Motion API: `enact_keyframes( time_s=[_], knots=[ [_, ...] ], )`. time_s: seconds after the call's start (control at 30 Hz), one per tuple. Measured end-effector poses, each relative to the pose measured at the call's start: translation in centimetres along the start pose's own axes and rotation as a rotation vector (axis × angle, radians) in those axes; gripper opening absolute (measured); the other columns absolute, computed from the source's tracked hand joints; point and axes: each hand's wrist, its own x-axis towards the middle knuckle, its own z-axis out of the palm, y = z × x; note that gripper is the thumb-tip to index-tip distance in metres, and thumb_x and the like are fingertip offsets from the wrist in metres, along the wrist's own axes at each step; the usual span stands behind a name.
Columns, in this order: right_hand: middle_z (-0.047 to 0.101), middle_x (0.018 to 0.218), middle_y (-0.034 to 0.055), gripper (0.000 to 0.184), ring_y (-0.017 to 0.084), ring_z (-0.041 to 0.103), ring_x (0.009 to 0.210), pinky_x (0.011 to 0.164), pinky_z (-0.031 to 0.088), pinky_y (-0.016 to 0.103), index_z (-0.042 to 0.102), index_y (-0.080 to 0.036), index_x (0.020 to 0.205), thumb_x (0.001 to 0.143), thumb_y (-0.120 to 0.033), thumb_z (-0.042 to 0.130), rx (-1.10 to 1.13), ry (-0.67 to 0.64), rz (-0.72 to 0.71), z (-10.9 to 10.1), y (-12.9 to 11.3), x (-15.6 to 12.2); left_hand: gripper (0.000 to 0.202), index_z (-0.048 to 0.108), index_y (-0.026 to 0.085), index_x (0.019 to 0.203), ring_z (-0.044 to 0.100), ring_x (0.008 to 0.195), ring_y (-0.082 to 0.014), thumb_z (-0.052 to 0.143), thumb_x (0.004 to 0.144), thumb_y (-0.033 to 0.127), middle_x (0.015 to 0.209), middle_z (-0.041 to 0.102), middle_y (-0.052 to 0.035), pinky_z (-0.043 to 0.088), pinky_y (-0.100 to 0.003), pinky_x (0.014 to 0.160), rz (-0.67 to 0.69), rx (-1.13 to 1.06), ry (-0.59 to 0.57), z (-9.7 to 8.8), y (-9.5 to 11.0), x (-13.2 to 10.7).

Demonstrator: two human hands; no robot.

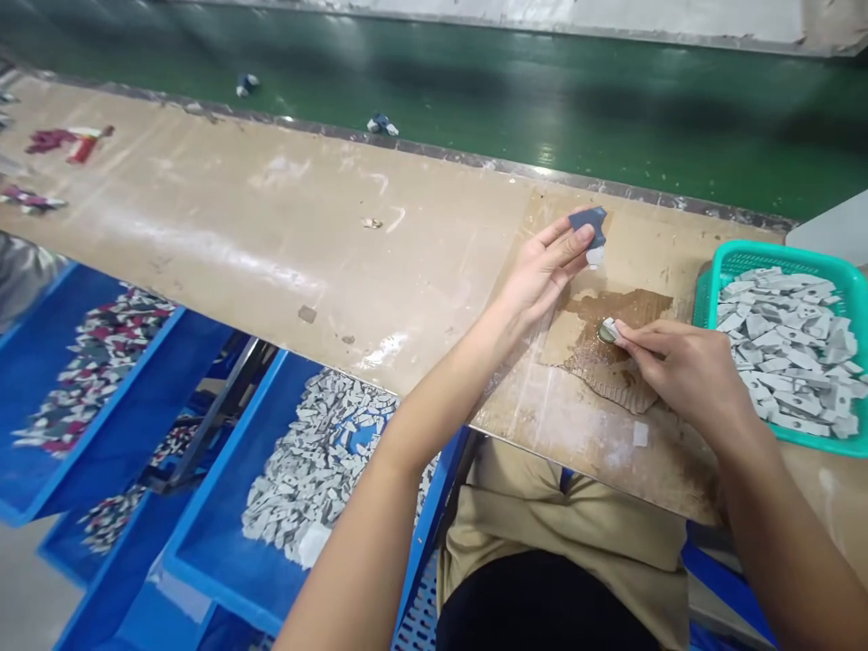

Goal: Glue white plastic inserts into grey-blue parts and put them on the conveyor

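Observation:
My left hand [552, 262], raised over the right part of the bench, pinches a dark blue plastic piece [589, 222]. A small white part [595, 258] shows just below it, by the thumb. Down on a torn, brown-stained piece of cardboard [627, 389], my right hand [684, 362] pinches a small light grey plastic piece [611, 327]. That piece meets a small round dish [606, 333] with a shiny rim; whether it dips inside I cannot tell. A small whitish square [639, 434] lies on the bench nearby.
To the right stands a green basket [709, 312] full of grey plastic pieces [790, 353]. Blue bins [223, 506] with more pieces sit below the bench [271, 235]. Beyond runs a green conveyor belt [467, 117] carrying small blue-and-white assemblies [383, 124]. Red parts [64, 140] lie far left.

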Motion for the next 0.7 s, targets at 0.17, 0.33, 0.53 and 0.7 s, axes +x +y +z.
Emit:
enact_keyframes(
  time_s=[0.17, 0.33, 0.53, 0.7],
  knots=[
    [0.075, 0.085, 0.0053, 0.034, 0.021, 0.067, 0.073, 0.063, 0.047, 0.033, 0.079, -0.026, 0.085, 0.097, -0.041, 0.05, -0.011, -0.027, -0.007, 0.2, 0.2, 0.0, 0.037, 0.063, 0.02, 0.127, 0.065, 0.112, -0.0196, 0.06, 0.09, 0.021, 0.121, 0.066, -0.0031, 0.054, -0.029, 0.092, -0.023, 0.02, -0.084, 0.2, 0.1, -0.5],
    [0.074, 0.084, 0.0058, 0.03, 0.023, 0.067, 0.074, 0.065, 0.047, 0.035, 0.079, -0.027, 0.09, 0.096, -0.04, 0.053, 0.049, 0.002, 0.033, -0.2, -0.2, 0.1, 0.034, 0.067, 0.016, 0.117, 0.067, 0.109, -0.0224, 0.071, 0.084, 0.024, 0.111, 0.07, -0.0054, 0.054, -0.034, 0.094, -0.047, 0.06, -0.158, -0.1, -0.7, -0.4],
    [0.074, 0.091, 0.0021, 0.019, 0.021, 0.066, 0.079, 0.072, 0.051, 0.037, 0.077, -0.033, 0.104, 0.089, -0.035, 0.066, 0.377, 0.259, 0.255, -1.7, -0.9, 0.2, 0.022, 0.064, 0.011, 0.092, 0.07, 0.081, -0.0167, 0.076, 0.073, 0.011, 0.086, 0.071, -0.0057, 0.055, -0.034, 0.084, -0.043, 0.312, -0.102, 0.4, -0.8, -0.8],
    [0.072, 0.086, 0.0001, 0.021, 0.018, 0.063, 0.073, 0.074, 0.053, 0.037, 0.075, -0.037, 0.108, 0.089, -0.031, 0.067, 0.599, 0.388, 0.31, -2.0, -0.2, 0.1, 0.022, 0.059, 0.012, 0.083, 0.068, 0.073, -0.0149, 0.073, 0.068, 0.005, 0.078, 0.069, -0.0051, 0.055, -0.035, 0.079, -0.186, 0.455, -0.229, 1.6, -0.9, -2.1]
  ],
)
